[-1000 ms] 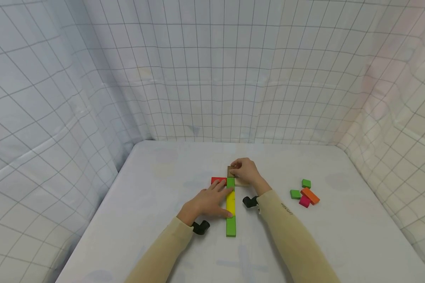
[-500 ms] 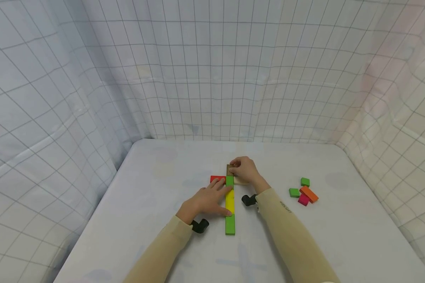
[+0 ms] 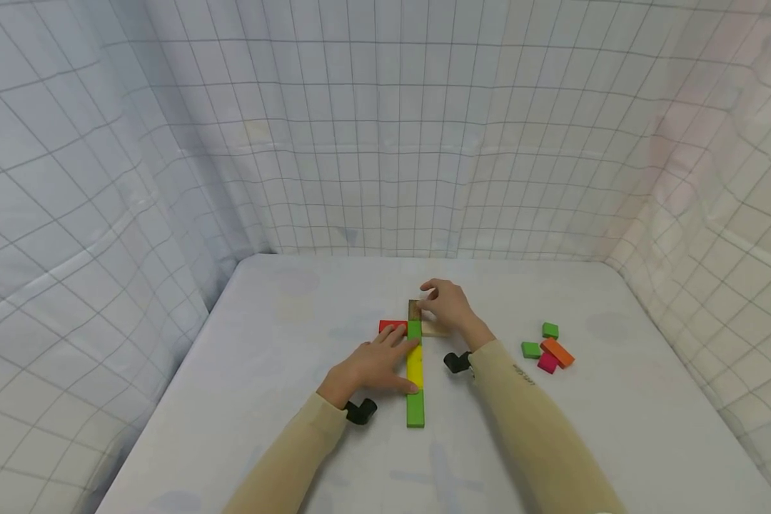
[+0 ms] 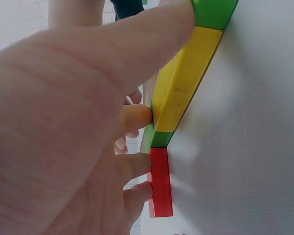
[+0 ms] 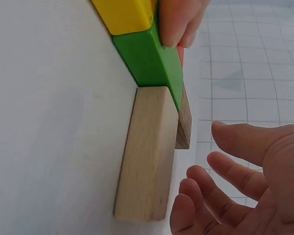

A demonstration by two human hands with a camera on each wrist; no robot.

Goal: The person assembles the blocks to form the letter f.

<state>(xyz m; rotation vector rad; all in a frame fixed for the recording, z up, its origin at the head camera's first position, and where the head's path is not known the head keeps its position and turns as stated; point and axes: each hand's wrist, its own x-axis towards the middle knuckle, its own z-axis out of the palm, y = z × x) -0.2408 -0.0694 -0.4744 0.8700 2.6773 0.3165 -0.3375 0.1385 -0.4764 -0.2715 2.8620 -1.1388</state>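
Note:
Blocks lie joined in a cross shape. From near to far in the head view run a green block (image 3: 415, 411), a yellow one (image 3: 414, 368), a smaller green one (image 3: 414, 329) and a dark brown wooden one (image 3: 414, 306). A red block (image 3: 392, 325) extends left and a pale wooden block (image 3: 434, 330) right. My left hand (image 3: 374, 365) rests its spread fingers on the red and yellow blocks, its thumb by the near green one. Beside the brown block is my right hand (image 3: 451, 305). The right wrist view shows its thumb and fingers (image 5: 213, 205) apart, holding nothing.
On the right of the white table (image 3: 283, 343) lie two small green blocks, one (image 3: 550, 330) behind the other (image 3: 530, 350), near an orange block (image 3: 557, 352) and a crimson one (image 3: 548, 363). Gridded white curtains (image 3: 373, 143) surround the table.
My right hand has opened its fingers and drawn slightly back from the brown block, which stays at the far end. The left hand keeps its place on the blocks.

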